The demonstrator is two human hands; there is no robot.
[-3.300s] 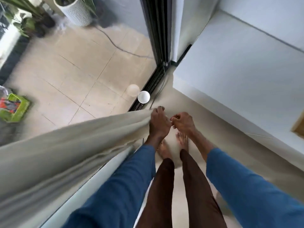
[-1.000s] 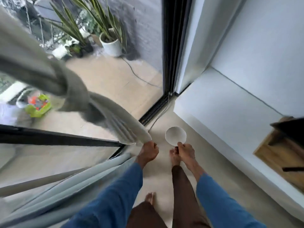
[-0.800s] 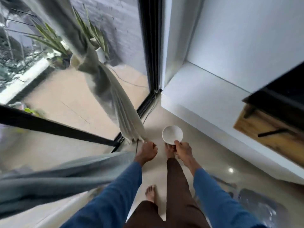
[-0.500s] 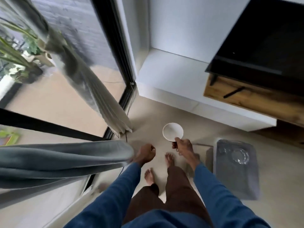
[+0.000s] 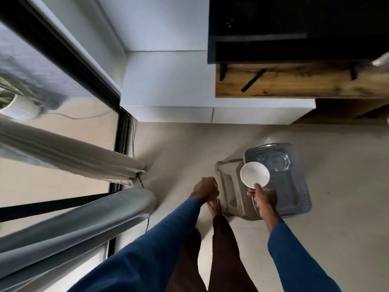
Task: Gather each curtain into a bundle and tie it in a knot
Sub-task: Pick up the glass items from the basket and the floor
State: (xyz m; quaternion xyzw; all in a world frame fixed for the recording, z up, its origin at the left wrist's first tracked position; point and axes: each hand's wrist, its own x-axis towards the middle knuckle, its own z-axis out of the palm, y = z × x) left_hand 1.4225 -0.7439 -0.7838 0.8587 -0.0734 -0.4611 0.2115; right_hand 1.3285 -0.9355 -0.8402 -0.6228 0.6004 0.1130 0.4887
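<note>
Bare floor (image 5: 185, 148) lies open ahead of the left hand (image 5: 205, 189) up to the white ledge (image 5: 168, 87), cream curtain (image 5: 73, 157) and grey curtain (image 5: 84, 224) crowd the left by the window frame (image 5: 121, 144), grey basket (image 5: 299, 192) and beige tray (image 5: 230, 192) block under the right hand (image 5: 264, 200) holding a white bowl (image 5: 254, 174), wooden cabinet (image 5: 294, 81) overhangs beyond.

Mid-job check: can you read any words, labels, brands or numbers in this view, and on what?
None can be read. The white bowl in the right hand, the grey tray, the wooden cabinet, the beige curtain and the grey curtain show no print. The planter outside the glass is too blurred to tell.
</note>
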